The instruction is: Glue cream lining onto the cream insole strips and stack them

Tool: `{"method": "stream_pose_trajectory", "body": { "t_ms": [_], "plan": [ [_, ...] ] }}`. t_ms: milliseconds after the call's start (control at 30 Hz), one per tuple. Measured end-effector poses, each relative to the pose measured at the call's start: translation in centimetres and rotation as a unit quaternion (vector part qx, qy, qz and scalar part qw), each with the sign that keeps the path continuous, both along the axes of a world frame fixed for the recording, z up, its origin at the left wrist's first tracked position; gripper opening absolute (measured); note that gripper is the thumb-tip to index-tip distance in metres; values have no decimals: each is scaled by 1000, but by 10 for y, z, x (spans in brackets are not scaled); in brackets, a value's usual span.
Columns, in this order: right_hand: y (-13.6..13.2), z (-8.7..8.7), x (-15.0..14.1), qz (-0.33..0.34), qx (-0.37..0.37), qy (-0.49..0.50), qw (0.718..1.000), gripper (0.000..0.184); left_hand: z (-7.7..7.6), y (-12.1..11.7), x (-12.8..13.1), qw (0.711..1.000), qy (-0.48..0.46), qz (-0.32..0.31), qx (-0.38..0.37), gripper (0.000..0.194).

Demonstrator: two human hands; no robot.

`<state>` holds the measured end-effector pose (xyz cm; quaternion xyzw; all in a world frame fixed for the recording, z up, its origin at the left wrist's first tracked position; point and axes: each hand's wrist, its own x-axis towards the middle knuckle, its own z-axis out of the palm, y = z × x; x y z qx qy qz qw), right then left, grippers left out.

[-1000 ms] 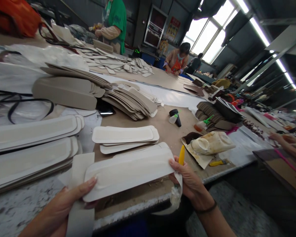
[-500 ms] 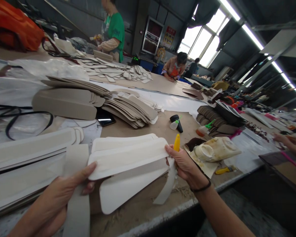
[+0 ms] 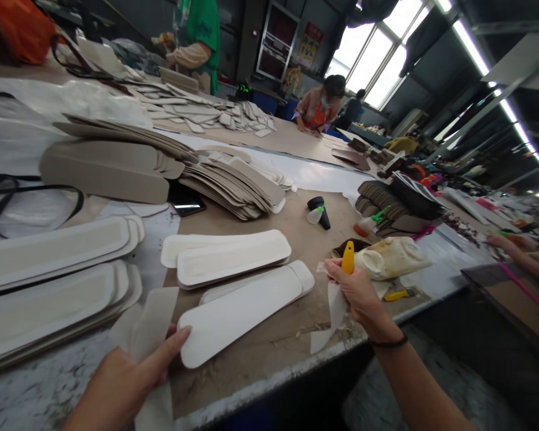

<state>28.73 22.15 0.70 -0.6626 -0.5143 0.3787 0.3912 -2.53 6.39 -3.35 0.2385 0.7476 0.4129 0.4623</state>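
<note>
My left hand (image 3: pixel 137 368) is closed on the near end of a long white rounded panel (image 3: pixel 247 311), thumb on top. A pale strip (image 3: pixel 155 317) also passes through that hand. In my right hand (image 3: pixel 359 293) is a tool with a yellow handle (image 3: pixel 348 257); its working end is hidden. A whitish strip (image 3: pixel 335 311) hangs from the same hand. Just beyond the held panel lies a small stack of white rounded panels (image 3: pixel 233 257), apart from both hands.
More white panels (image 3: pixel 63 293) are stacked at left. Beige panel piles (image 3: pixel 233 185), a phone (image 3: pixel 186 200), a squeeze bottle (image 3: pixel 315 215), a stained container (image 3: pixel 399 257) and another yellow-handled tool (image 3: pixel 397 294) lie around. Co-workers stand farther back, and another person's arms (image 3: pixel 516 251) show at right.
The white panel held between both hands now lies on the far stack. My left hand has moved to the lower panel, and my right hand has drawn away rightward with its tool and strip.
</note>
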Motion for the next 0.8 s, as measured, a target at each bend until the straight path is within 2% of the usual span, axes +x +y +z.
{"method": "stream_pose_trajectory", "body": {
  "t_ms": [67,167,233,300,433,533,567,633,700,800],
  "plan": [
    [0,1,10,3,59,-126,990,35,-1,-2,7,999,40,-29,-6,33],
    [7,-2,22,41,165,-320,932,30,2,-3,13,997,69,-46,-1,41],
    [15,-6,26,81,199,-379,900,31,4,-4,13,997,48,-55,7,47],
    [22,-7,27,99,189,-391,895,32,5,-6,12,998,15,-57,5,50],
    [20,10,17,77,152,-316,933,31,5,-9,11,998,-22,-54,0,50],
    [-4,25,-9,153,95,-186,966,29,2,-8,12,999,-14,-50,8,51],
    [-15,27,-21,203,54,-140,968,27,2,-7,13,998,-16,-57,8,52],
    [-36,25,-48,292,-33,-57,954,28,2,-6,13,998,-30,-57,10,53],
    [-56,17,-74,344,-91,8,934,32,5,-8,13,999,-38,-14,32,51],
    [-79,6,-109,361,-84,59,927,31,14,-18,17,994,-58,52,79,45]
  ]
}}
